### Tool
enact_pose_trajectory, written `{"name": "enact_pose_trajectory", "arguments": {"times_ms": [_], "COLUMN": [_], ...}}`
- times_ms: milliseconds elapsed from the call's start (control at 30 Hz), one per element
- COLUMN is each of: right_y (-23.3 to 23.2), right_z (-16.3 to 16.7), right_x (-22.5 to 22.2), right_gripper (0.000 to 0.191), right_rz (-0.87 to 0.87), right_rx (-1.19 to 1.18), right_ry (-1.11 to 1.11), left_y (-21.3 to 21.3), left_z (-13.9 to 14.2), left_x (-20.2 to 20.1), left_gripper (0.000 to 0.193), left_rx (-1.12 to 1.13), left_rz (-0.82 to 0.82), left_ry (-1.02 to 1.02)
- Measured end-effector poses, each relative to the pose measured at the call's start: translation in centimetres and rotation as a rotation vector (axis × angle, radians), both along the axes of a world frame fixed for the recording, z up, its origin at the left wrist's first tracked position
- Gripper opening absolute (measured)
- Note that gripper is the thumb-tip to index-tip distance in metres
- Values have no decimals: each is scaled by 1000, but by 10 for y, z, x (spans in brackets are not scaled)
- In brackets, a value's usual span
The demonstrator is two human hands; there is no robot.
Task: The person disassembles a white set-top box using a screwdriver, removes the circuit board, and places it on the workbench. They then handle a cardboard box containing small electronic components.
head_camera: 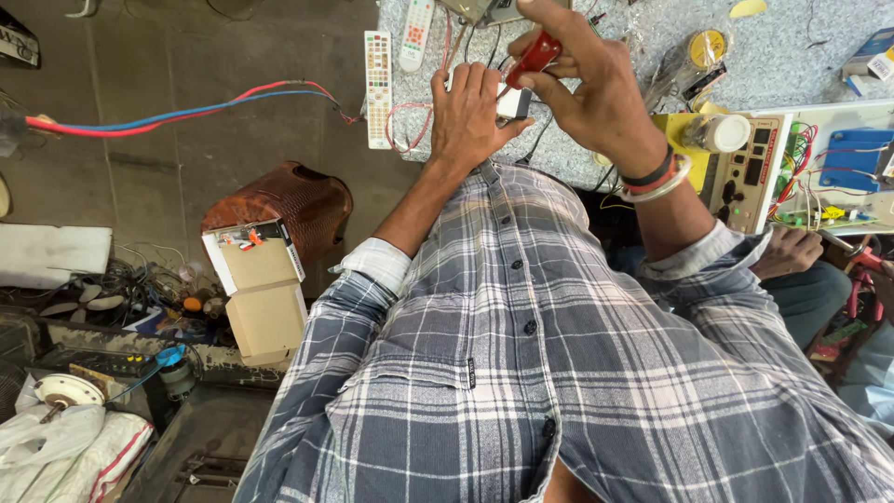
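My left hand (pixel 468 114) presses down on a small white device (pixel 513 104) lying on the speckled grey worktop (pixel 596 56); the hand hides most of it. My right hand (pixel 585 82) grips a red-handled tool (pixel 533 59) and points its tip at the device from above. Red and black wires (pixel 410 116) run out from under my left hand. My checked shirt fills the lower part of the view.
Two white remote controls (pixel 378 88) lie at the worktop's left edge. A yellow-and-white bench instrument (pixel 745 168) and a white jar (pixel 722 133) stand to the right, where another person's hand (pixel 787 251) rests. On the floor are a brown basket (pixel 289 205), cardboard boxes (pixel 261 298) and red-blue cables (pixel 186 112).
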State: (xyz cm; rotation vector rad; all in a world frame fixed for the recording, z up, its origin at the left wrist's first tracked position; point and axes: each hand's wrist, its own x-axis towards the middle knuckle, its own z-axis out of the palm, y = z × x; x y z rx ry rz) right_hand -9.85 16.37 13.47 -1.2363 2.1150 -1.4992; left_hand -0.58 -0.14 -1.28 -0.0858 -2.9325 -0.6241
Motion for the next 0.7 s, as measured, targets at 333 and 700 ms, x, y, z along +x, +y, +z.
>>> {"name": "enact_pose_trajectory", "arguments": {"times_ms": [333,700], "right_y": [3,8], "right_z": [7,30], "right_x": [-2,-15], "right_gripper": [61,63], "right_rz": [44,-107], "right_rx": [42,329], "right_ry": [131,185], "left_y": [0,30], "left_z": [-2,18], "left_x": [-2,-20], "left_gripper": [80,63], "left_rx": [29,-16], "left_rz": [16,70], "left_ry": [-30,29]}}
